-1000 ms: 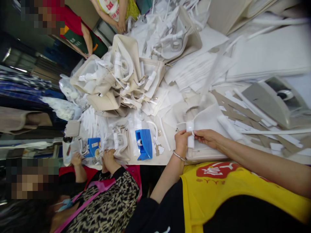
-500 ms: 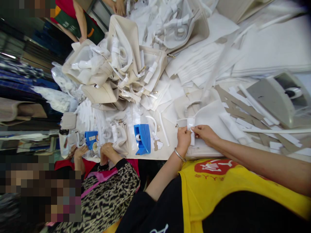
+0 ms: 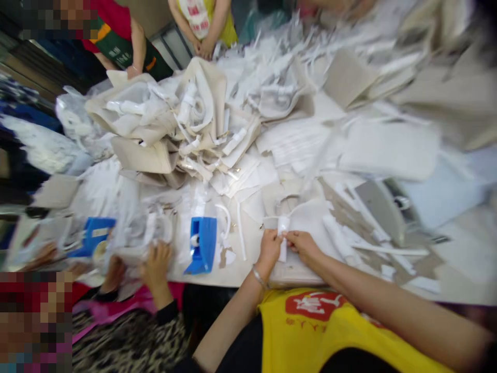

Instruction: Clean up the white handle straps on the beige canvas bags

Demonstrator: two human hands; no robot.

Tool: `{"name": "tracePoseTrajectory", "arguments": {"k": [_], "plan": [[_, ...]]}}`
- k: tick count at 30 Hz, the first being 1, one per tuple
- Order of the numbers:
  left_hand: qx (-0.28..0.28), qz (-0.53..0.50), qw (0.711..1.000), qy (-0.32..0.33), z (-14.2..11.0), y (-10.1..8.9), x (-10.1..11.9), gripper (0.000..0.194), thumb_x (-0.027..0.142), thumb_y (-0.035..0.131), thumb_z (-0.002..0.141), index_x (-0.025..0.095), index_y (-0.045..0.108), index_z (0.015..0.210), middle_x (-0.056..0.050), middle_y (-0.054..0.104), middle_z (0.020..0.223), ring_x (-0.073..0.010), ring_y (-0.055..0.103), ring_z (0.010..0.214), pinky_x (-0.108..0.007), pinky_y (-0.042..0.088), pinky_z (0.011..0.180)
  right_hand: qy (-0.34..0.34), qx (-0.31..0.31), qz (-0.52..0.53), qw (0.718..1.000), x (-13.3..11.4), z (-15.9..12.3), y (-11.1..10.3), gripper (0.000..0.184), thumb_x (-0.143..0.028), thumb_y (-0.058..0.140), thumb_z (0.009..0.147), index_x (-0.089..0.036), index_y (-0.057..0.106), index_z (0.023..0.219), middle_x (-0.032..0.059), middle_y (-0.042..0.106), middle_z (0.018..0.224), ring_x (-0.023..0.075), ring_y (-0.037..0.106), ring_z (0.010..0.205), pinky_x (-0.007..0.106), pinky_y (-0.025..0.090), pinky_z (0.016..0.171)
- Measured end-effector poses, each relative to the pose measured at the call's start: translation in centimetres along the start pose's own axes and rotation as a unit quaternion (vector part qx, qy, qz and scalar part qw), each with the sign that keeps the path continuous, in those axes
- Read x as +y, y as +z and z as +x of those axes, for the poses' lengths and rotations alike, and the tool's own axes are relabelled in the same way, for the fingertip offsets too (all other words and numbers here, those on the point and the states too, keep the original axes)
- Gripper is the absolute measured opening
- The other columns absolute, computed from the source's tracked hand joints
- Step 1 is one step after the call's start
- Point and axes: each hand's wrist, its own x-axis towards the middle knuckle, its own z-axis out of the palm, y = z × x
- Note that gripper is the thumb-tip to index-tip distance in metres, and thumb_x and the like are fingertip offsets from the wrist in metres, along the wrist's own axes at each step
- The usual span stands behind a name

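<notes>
Both hands are down at the near edge of the counter [image 3: 236, 272] and I'm watching them meet over one small piece. The left hand [image 3: 269, 247], a bangle on its wrist, has its grip pressed together on the left side of a white wrapped strip [image 3: 283, 231]; the right hand [image 3: 305, 244] pinches the same strip from the other side, fingertips nearly touching the left's. The strip stands roughly upright between them, sitting on a pale flat bag piece [image 3: 310, 223] that lies on the counter just in front of my yellow apron [image 3: 330, 331].

Just left of the hands there's a blue tape dispenser [image 3: 202, 243], standing on the counter, a loose white strip curled beside it. Further left, another person's hand [image 3: 157, 259] rests on a white bundle, and a second blue dispenser [image 3: 93, 235] sits beyond that, near the counter's far left corner.

Behind it all, a heap of cream bags [image 3: 166, 124] with white wrapped handles fills the middle of the counter. On the right I see grey card strips [image 3: 349, 217] and stacked white sheets [image 3: 388, 150], though that side is blurred. Two more people stand at the far end.
</notes>
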Motion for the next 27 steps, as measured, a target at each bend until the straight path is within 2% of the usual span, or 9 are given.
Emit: {"name": "tracePoseTrajectory", "arguments": {"k": [2, 5, 9, 13, 16, 19, 21, 22, 27], "plan": [[0.012, -0.013, 1.000, -0.001, 0.2, -0.1, 0.0, 0.028, 0.031, 0.044, 0.069, 0.011, 0.062, 0.077, -0.008, 0.058, 0.081, -0.0181, 0.050, 0.081, -0.031, 0.038, 0.079, -0.007, -0.002, -0.004, 1.000, -0.6, -0.5, 0.5, 0.022, -0.032, 0.057, 0.056, -0.015, 0.044, 0.051, -0.0052, 0.039, 0.041, 0.0041, 0.030, 0.037, 0.019, 0.018, 0.036], [0.029, -0.033, 0.999, -0.006, 1.6, 0.3, -1.4, 0.034, 0.039, 0.046, 0.062, 0.012, 0.063, 0.076, -0.008, 0.059, 0.079, -0.0219, 0.051, 0.082, -0.036, 0.039, 0.080, -0.013, 0.001, -0.017, 1.000, -0.5, 0.4, 0.7, 0.020, -0.030, 0.058, 0.051, -0.015, 0.045, 0.049, -0.0044, 0.039, 0.039, 0.0056, 0.031, 0.036, 0.019, 0.017, 0.036], [0.027, -0.068, 0.997, -0.011, 2.8, 0.7, -3.1, 0.037, 0.039, 0.047, 0.056, 0.013, 0.062, 0.078, -0.011, 0.059, 0.087, -0.0255, 0.051, 0.089, -0.037, 0.037, 0.086, 0.032, -0.011, 0.101, 0.994, 0.1, 1.5, 0.6, 0.015, -0.022, 0.059, 0.045, -0.012, 0.052, 0.054, -0.0042, 0.042, 0.041, 0.0041, 0.032, 0.036, 0.018, 0.013, 0.037], [0.001, -0.096, 0.995, -0.024, 2.8, 0.7, -3.8, 0.037, 0.039, 0.048, 0.056, 0.013, 0.061, 0.079, -0.012, 0.059, 0.093, -0.0260, 0.050, 0.093, -0.035, 0.036, 0.089, 0.024, 0.009, 0.112, 0.993, 0.2, 1.6, 1.0, 0.012, -0.020, 0.056, 0.043, -0.012, 0.051, 0.051, -0.0041, 0.041, 0.039, 0.0046, 0.032, 0.034, 0.018, 0.012, 0.037], [-0.007, -0.131, 0.991, -0.026, 2.2, 0.7, -3.3, 0.036, 0.038, 0.047, 0.062, 0.013, 0.060, 0.085, -0.010, 0.058, 0.094, -0.0243, 0.050, 0.094, -0.035, 0.036, 0.089, 0.019, 0.002, 0.101, 0.995, 0.1, 1.3, 1.1, 0.013, -0.022, 0.057, 0.045, -0.014, 0.049, 0.050, -0.0048, 0.038, 0.037, 0.0046, 0.029, 0.033, 0.019, 0.009, 0.037], [0.001, -0.162, 0.987, -0.021, 0.4, 0.4, -1.6, 0.032, 0.032, 0.046, 0.066, 0.011, 0.060, 0.085, -0.009, 0.058, 0.089, -0.0223, 0.050, 0.089, -0.036, 0.038, 0.085, 0.020, -0.025, 0.109, 0.994, -0.2, 0.1, 0.9, 0.018, -0.023, 0.062, 0.045, -0.016, 0.045, 0.047, -0.0069, 0.033, 0.037, 0.0028, 0.023, 0.033, 0.020, 0.008, 0.036], [0.007, -0.175, 0.985, -0.009, -0.4, 0.5, -0.7, 0.027, 0.024, 0.045, 0.067, 0.010, 0.060, 0.084, -0.008, 0.057, 0.086, -0.0200, 0.049, 0.088, -0.035, 0.037, 0.085, -0.006, -0.033, 0.091, 0.995, -0.1, -0.2, 0.6, 0.021, -0.023, 0.064, 0.046, -0.016, 0.044, 0.046, -0.0074, 0.031, 0.036, 0.0024, 0.021, 0.033, 0.020, 0.007, 0.035], [0.018, -0.165, 0.986, -0.011, -0.5, 0.7, -0.6, 0.025, 0.020, 0.045, 0.067, 0.010, 0.060, 0.084, -0.007, 0.056, 0.087, -0.0188, 0.048, 0.089, -0.034, 0.036, 0.087, 0.007, -0.042, 0.100, 0.994, 0.1, 0.0, 0.4, 0.021, -0.023, 0.064, 0.046, -0.016, 0.044, 0.047, -0.0080, 0.031, 0.036, 0.0019, 0.020, 0.033, 0.020, 0.007, 0.034], [0.085, -0.102, 0.990, -0.036, -1.1, 1.3, -1.1, 0.029, 0.016, 0.048, 0.068, 0.015, 0.058, 0.096, -0.011, 0.036, 0.117, -0.0180, 0.039, 0.106, -0.028, 0.030, 0.094, 0.022, -0.041, 0.098, 0.994, 1.4, 1.3, 0.1, 0.019, -0.021, 0.064, 0.049, -0.013, 0.046, 0.050, -0.0083, 0.032, 0.034, 0.0008, 0.021, 0.030, 0.016, 0.008, 0.030]]}}
